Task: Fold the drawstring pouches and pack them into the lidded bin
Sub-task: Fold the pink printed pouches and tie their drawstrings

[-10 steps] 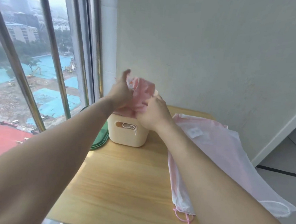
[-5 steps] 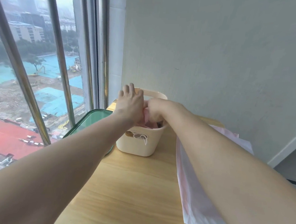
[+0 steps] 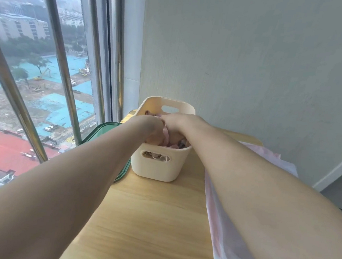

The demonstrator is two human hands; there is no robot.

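The folded pink pouch (image 3: pixel 166 133), held up above the cream bin (image 3: pixel 159 169) a second ago, is now down inside it, so this one is nearly packed. Both the left hand (image 3: pixel 153 128) and right hand (image 3: pixel 172 119) reach in; whether they grip it I cannot tell. More unfolded pouches (image 3: pixel 229 240) lie on the table (image 3: pixel 149 219), the green lid (image 3: pixel 105 130) off beside the bin.

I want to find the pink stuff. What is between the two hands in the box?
In the head view, a strip of pink pouch fabric shows between the left hand and right hand, inside the cream bin.
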